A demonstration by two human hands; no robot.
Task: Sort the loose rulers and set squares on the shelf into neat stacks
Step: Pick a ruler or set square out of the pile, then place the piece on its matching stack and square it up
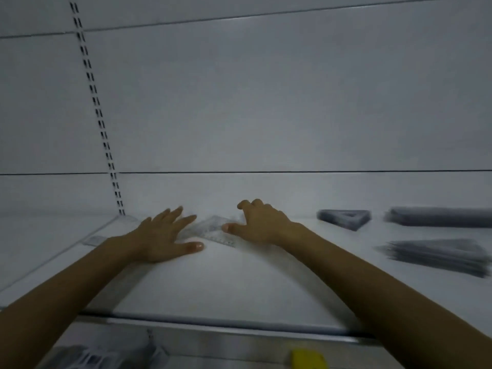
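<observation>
The clear set square (209,229) lies flat on the shelf (239,283) between the hands. The left hand (162,235) has its fingers spread flat. The right hand (262,222) has its fingers curled over it, grip unclear. The thin plastic may skid rather than lift.
</observation>
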